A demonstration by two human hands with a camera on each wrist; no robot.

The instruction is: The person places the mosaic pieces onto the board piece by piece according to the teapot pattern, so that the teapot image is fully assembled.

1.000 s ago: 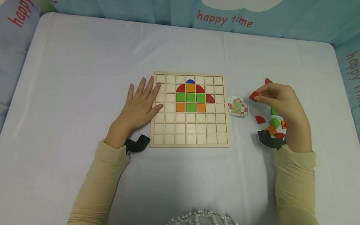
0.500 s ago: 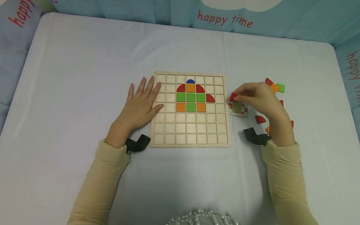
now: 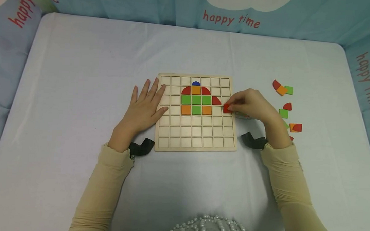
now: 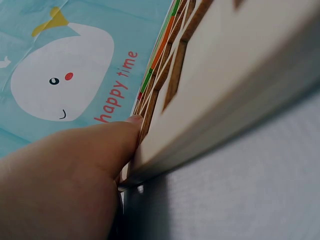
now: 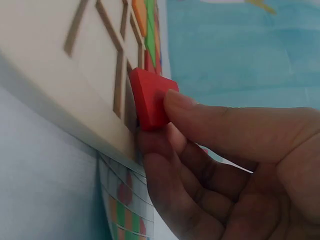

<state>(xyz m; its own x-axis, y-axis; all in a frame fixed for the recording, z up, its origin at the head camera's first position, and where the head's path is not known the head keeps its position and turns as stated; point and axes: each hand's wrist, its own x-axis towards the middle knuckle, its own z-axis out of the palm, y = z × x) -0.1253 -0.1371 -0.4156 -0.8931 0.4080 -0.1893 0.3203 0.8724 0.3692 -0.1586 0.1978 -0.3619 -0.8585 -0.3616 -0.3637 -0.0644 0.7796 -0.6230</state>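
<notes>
A wooden grid board (image 3: 195,136) lies in the middle of the table, with red, orange, green and blue pieces (image 3: 196,100) set in its upper cells. My right hand (image 3: 249,105) pinches a red piece (image 3: 226,108) (image 5: 149,98) over the board's right edge, beside the red quarter piece (image 3: 216,101). In the right wrist view the thumb and fingers (image 5: 220,130) clamp the piece against the board (image 5: 60,80). My left hand (image 3: 143,107) lies flat with straight fingers across the board's left edge; its fingertip (image 4: 134,120) touches the board (image 4: 235,75) there.
Loose red, orange and green pieces (image 3: 284,98) are scattered to the right of the board. A small pattern card (image 5: 125,210) lies under my right hand. The white table (image 3: 83,57) ends in blue printed cloth (image 3: 231,15) behind.
My right hand carried the red piece leftward from the loose pile, over the pattern card, to the board's right edge. The left hand stayed still.
</notes>
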